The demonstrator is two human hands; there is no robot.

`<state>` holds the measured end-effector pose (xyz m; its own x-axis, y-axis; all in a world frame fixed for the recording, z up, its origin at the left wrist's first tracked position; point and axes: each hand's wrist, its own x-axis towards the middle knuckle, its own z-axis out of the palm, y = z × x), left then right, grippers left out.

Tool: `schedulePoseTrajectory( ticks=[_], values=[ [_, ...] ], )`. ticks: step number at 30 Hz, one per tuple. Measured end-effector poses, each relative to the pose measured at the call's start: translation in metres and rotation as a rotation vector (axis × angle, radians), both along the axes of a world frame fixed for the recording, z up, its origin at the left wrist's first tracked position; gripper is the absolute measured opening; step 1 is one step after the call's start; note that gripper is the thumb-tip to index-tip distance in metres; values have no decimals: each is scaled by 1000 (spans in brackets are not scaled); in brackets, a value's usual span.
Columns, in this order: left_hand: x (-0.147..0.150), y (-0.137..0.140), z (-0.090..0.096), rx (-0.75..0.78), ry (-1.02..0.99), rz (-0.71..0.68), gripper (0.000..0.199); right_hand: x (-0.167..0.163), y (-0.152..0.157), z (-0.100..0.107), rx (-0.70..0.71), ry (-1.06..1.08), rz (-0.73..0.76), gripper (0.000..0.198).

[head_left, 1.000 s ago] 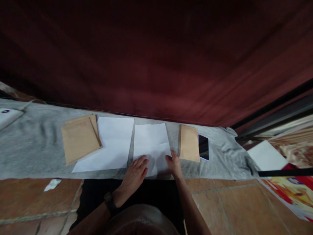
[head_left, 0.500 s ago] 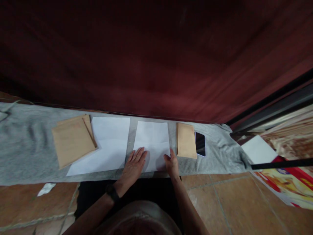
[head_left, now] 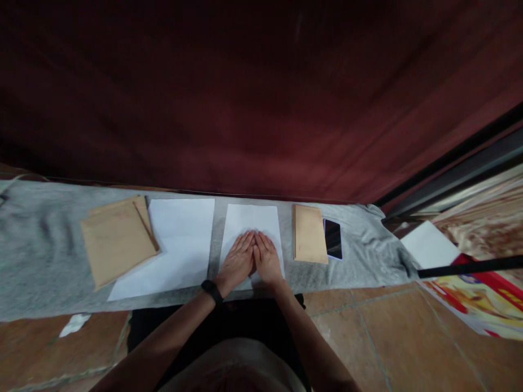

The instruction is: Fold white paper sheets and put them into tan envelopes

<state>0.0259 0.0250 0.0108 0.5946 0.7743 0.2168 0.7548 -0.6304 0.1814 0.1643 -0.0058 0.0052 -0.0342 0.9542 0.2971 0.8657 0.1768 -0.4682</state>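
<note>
A white sheet of paper lies on the grey cloth in front of me. My left hand rests flat on it, fingers stretched out, with a dark band on the wrist. Beside it my right hand also presses flat on the sheet, and the fingertips of both hands meet near its middle. To the left lies a larger white sheet, partly covered by brown paper envelopes with a thin brown stick on them. Right of my hands is a small stack of brown envelopes.
A phone lies at the right of the envelope stack on the grey cloth. A dark red panel rises behind the cloth. At far right are a dark bar and a colourful box. White scrap lies on the tiled floor.
My left hand has slid right and up to the sheet's middle. My right hand has left the sheet's right edge and moved inward, now flat beside the left.
</note>
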Motion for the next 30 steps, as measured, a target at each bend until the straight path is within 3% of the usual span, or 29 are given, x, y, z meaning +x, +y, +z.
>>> schedulePoseTrajectory(
  ticks=[4,10,13,19,30],
  values=[
    [3,11,-9,-6,15,72,56,-1,12,-8,-47,-109,9,49],
    [-13,0,-16,29,-25,203,61,17,27,-12,-62,-186,-83,50],
    [-18,-6,-17,37,-44,209,64,16,45,-11,-61,-180,-109,51],
    [-18,-8,-16,47,-42,217,63,-6,85,-15,-68,-213,81,50],
    [-18,-9,-15,78,-74,207,64,7,141,-9,-117,-193,-55,54]
  ],
)
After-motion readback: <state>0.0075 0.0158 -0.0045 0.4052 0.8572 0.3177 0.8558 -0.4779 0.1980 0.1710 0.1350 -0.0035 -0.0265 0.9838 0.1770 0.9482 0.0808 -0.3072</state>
